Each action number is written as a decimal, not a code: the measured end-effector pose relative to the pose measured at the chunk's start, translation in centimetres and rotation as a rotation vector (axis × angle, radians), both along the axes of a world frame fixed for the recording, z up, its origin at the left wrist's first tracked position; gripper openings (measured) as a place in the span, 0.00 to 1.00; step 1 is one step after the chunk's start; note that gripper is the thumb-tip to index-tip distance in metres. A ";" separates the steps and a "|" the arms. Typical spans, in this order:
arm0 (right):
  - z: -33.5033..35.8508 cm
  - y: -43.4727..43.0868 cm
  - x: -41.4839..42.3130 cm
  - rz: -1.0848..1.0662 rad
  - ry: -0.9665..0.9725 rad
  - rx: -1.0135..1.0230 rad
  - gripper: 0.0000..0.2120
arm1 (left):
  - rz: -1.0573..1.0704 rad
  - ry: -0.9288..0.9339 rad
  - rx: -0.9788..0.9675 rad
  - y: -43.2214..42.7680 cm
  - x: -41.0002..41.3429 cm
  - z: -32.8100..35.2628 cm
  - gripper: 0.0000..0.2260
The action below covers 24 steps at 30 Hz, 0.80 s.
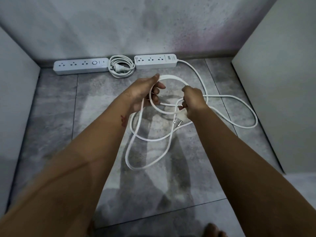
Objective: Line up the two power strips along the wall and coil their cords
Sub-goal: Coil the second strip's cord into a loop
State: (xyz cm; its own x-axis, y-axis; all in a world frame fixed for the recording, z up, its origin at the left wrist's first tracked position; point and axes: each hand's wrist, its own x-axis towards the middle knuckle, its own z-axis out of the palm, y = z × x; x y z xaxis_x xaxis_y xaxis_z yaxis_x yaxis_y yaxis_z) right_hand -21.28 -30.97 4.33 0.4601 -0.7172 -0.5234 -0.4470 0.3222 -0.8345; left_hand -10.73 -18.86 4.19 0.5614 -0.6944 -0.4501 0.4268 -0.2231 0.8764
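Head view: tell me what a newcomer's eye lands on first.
Left hand and right hand hold a loose white cord in loops, its plug below the right hand. Behind, the left power strip and right power strip lie along the wall, a coiled cord between them.

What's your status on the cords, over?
Left hand and right hand both grip loose cord, one loop formed, rest sprawled on floor. Left strip and right strip at wall; coiled cord between them. No obstruction seen.
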 end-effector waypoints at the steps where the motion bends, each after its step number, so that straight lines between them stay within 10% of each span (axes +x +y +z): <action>1: 0.0 -0.1 -0.1 -0.057 -0.015 0.043 0.10 | 0.003 0.020 0.001 0.0 -0.1 -0.1 0.19; 9: -0.4 0.4 0.3 -0.050 -0.014 0.146 0.10 | 0.178 0.056 -0.058 -0.8 -0.7 0.2 0.15; 16: 0.8 0.0 0.9 0.294 0.103 -0.311 0.06 | -0.022 -0.064 -0.056 -0.5 -0.3 0.6 0.15; 24: 0.4 -0.5 0.6 -0.006 0.028 -0.114 0.08 | -0.051 -0.326 0.087 -0.3 -0.6 0.1 0.17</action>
State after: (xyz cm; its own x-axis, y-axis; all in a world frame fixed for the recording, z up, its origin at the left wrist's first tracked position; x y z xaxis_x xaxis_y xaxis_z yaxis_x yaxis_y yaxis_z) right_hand -20.67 -31.43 4.70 0.4417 -0.7754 -0.4513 -0.4693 0.2290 -0.8528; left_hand -11.33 -19.15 4.27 0.6512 -0.6919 -0.3120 0.1140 -0.3172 0.9415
